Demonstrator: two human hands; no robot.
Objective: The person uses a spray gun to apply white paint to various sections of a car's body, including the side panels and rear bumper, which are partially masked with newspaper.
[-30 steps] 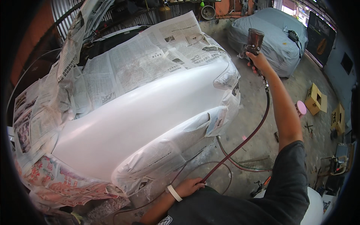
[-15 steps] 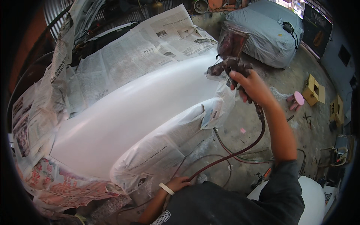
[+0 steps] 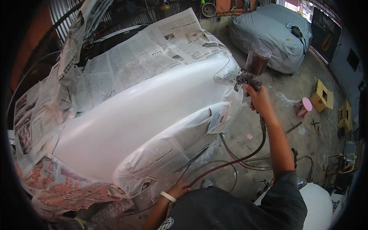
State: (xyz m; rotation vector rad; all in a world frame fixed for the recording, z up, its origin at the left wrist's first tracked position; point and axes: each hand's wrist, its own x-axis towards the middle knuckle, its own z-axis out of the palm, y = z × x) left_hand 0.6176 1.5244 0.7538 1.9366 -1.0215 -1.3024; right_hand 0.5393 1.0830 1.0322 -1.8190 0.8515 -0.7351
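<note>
My right hand [image 3: 261,100] is wrapped round the handle of a dark spray gun [image 3: 249,79], with a cloudy paint cup [image 3: 258,59] on top. The gun stands just off the front end of a white car fender [image 3: 142,111], beside the headlight area. A dark red air hose [image 3: 230,162] hangs from the gun's handle and curves down to my left hand [image 3: 179,190], whose fingers close round it near my waist. Newspaper masking [image 3: 149,51] covers the hood, and more masking paper [image 3: 165,149] fills the wheel arch. Whether spray leaves the nozzle does not show.
A car under a grey cover [image 3: 268,34] stands at the back right. Along the right are a pink stool [image 3: 305,104] and cardboard boxes [image 3: 321,96]. Hoses [image 3: 245,165] loop across the concrete floor. A white panel [image 3: 316,203] lies behind my right elbow.
My right hand has carried the spray gun slightly right and down, past the fender's front end, and its cup leans more to the right. My left hand still holds the hose.
</note>
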